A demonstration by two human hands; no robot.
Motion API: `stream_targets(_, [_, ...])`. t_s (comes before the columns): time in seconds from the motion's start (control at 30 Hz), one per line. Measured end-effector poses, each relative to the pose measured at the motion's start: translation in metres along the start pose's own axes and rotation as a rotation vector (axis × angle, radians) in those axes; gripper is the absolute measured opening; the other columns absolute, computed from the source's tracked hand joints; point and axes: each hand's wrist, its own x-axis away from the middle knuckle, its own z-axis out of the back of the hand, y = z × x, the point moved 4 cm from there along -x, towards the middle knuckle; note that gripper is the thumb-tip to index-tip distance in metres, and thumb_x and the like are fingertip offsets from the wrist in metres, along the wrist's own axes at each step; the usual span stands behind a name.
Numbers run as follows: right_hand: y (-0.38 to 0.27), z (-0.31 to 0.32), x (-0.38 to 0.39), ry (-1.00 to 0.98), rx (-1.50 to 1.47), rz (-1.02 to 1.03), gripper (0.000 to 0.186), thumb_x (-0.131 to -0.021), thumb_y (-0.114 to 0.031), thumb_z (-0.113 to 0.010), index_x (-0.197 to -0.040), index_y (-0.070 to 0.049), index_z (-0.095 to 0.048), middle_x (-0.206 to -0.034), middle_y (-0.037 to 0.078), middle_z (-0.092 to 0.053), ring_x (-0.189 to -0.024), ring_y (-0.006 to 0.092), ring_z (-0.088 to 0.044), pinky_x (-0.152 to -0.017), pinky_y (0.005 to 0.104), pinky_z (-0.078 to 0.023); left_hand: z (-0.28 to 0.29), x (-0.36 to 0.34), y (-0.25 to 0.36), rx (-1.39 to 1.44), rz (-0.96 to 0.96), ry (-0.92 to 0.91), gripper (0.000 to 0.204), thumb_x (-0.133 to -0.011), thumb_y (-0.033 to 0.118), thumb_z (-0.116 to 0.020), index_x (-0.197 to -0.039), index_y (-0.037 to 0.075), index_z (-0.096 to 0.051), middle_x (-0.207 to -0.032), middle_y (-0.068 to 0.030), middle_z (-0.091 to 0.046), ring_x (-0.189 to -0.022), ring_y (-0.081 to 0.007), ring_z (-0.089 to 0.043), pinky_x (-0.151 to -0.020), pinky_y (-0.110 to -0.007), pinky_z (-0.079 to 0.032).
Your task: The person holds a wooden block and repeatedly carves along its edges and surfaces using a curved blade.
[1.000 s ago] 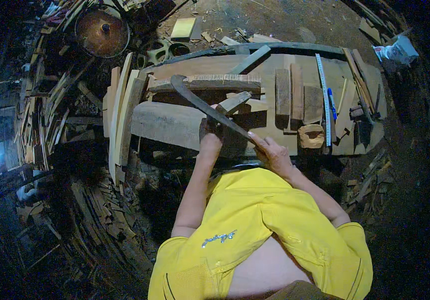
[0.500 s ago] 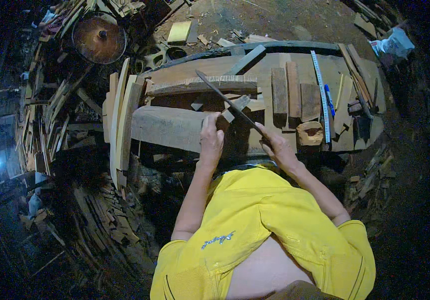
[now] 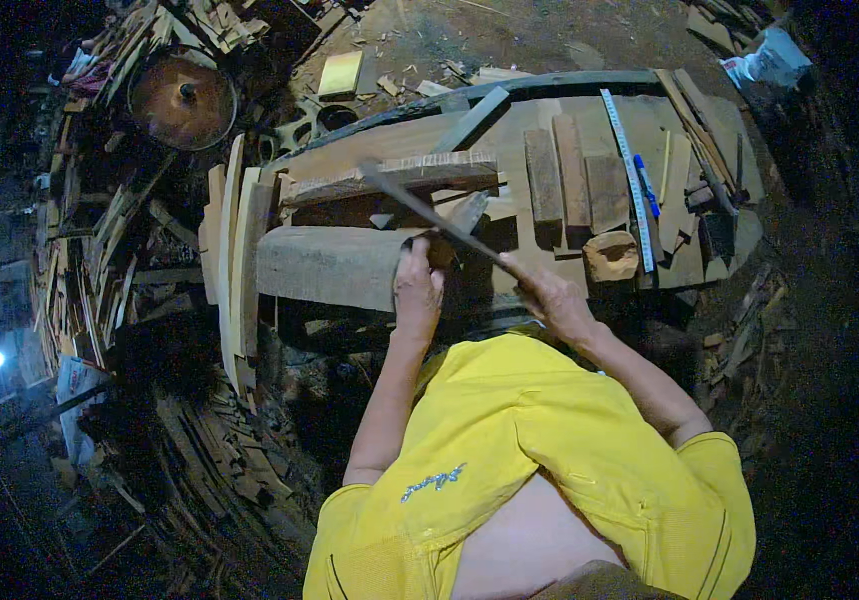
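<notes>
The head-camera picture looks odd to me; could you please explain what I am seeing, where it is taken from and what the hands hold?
No machine here: a person in a yellow shirt works bare-handed. The one view comes from a wide fisheye camera on the person's head, looking down, so straight edges bend near the rim. The right hand grips the handle of a long dark blade, which slants up and to the left. The left hand rests on a thick wood block. Both are over a wooden bench that carries short planks, a long ruler and a blue pen. Wood scraps and a round saw blade lie on the ground to the left.
</notes>
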Motion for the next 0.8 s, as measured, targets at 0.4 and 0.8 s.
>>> stream_targets(0.4, [-0.004,0.007,0.002,0.047,-0.155,0.04,0.073,-0.075,0.001,-0.058,-0.139,-0.021,-0.031,-0.092,0.015,-0.058,-0.08,0.0335,-0.06,-0.071,0.0443,-0.048,0.007,0.003,0.021,-0.001,-0.065,0.025,0.046,-0.07,-0.005,-0.056,-0.115,0.001,-0.046,-0.103,-0.0244,-0.052,-0.097,-0.0421,-0.052,-0.083,-0.045,-0.043])
stream_targets(0.8, [-0.002,0.004,0.001,-0.191,-0.109,-0.179,0.069,-0.075,-0.003,-0.062,-0.136,-0.022,-0.037,-0.097,0.015,-0.062,-0.085,0.0328,-0.061,-0.073,0.0399,-0.05,-0.003,0.01,-0.002,-0.127,0.154,-0.058,0.05,-0.068,-0.01,-0.055,-0.116,0.001,-0.045,-0.105,-0.0224,-0.049,-0.095,-0.0408,-0.051,-0.08,-0.043,-0.043])
